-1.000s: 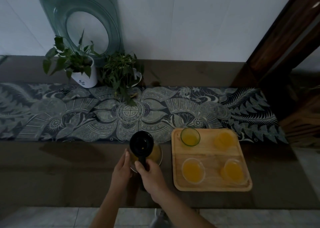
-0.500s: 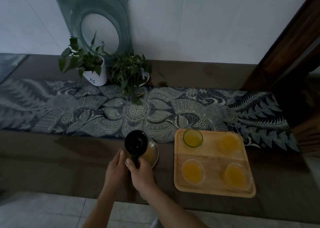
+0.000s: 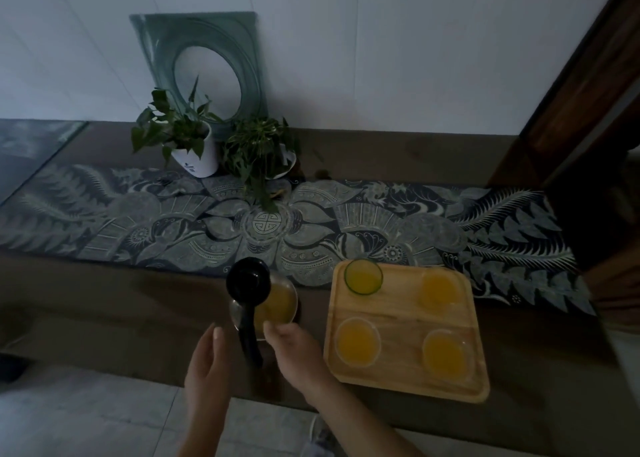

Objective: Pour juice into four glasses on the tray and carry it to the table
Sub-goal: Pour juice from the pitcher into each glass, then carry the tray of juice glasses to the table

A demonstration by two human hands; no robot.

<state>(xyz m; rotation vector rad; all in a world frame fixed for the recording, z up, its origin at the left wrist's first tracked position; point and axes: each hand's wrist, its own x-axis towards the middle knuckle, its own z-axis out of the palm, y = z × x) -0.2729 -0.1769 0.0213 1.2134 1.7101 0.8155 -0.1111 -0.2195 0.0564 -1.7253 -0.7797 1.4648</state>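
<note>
Your tray (image 3: 403,312) is pale wood, smooth and matt, its grain showing; the four glasses (image 3: 357,342) on it are clear glass, one green at the rim; the jug (image 3: 273,304) is clear glass too, with a glossy black plastic lid and handle; the runner (image 3: 346,221) is printed cloth, matt; the worktop (image 3: 104,304) looks dull brown and smooth; the plant pot (image 3: 199,160) is glossy white.
</note>
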